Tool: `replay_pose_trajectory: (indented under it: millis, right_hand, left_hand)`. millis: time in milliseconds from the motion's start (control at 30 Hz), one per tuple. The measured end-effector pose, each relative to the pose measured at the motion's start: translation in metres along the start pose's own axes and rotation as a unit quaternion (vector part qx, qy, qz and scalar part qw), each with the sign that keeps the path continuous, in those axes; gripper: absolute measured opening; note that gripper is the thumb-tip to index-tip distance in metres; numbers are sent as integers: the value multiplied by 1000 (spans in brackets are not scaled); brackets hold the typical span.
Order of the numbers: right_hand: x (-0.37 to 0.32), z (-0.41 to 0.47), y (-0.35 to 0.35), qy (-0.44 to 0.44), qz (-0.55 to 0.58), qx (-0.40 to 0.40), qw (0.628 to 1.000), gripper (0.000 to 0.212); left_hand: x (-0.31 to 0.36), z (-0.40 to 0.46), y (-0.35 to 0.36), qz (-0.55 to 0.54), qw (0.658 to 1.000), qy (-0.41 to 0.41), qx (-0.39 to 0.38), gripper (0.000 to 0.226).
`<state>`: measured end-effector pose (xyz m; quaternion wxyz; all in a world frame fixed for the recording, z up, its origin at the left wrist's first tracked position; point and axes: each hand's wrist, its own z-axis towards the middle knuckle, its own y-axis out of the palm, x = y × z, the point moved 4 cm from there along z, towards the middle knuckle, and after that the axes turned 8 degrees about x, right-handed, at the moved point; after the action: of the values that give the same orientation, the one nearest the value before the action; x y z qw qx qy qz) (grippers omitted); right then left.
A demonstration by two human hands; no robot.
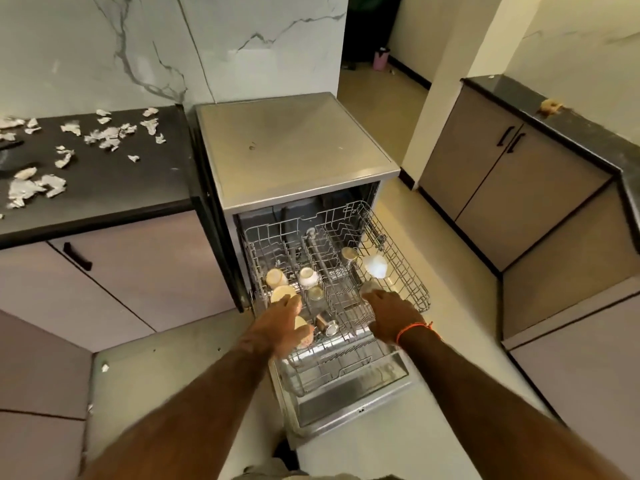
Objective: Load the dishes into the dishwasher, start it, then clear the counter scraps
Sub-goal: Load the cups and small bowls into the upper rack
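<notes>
Dishwasher [298, 147] open, door down, wire rack [408, 271] pulled out. Cups and bowls [308, 276] upside down in the rack, a white bowl [374, 265] near the right side. Left hand [282, 325] over the rack's left front, fingers loosely spread, touching a pale cup; cannot tell if holding it. Right hand [393, 315] on the rack's right front, fingers straight, holding nothing. Torn paper scraps [104, 137] all over the dark bench [138, 188] on the left.
</notes>
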<state>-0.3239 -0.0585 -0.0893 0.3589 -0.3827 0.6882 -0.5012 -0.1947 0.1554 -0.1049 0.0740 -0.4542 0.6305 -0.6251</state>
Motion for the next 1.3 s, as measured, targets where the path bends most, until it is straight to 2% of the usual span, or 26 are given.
replay_pose_trajectory:
  millis: [167, 400, 567, 733, 900, 1100, 1300]
  right_hand:
    - [37, 19, 7, -24, 2, -19, 1000, 72]
    - [88, 43, 48, -128, -21, -92, 987, 73]
    - [125, 56, 94, -202, -27, -119, 972, 69]
    - [145, 75, 144, -270, -50, -110, 955, 71]
    - [154, 92, 179, -301, -59, -105, 946, 64]
    - [155, 104, 194, -335, -34, -62, 940, 55]
    - [149, 120, 182, -362, -27, -44, 931, 48]
  left_hand:
    - [15, 13, 29, -4, 999, -39, -4, 82]
    - [40, 6, 95, -27, 981, -194, 7, 84]
    - [65, 7, 165, 7, 974, -227, -13, 81]
    - [81, 37, 218, 55, 978, -202, 1, 74]
    - [69, 78, 263, 127, 977, -165, -45, 68]
    - [54, 102, 265, 152, 980, -125, -36, 57]
    - [46, 114, 244, 196, 976, -94, -28, 63]
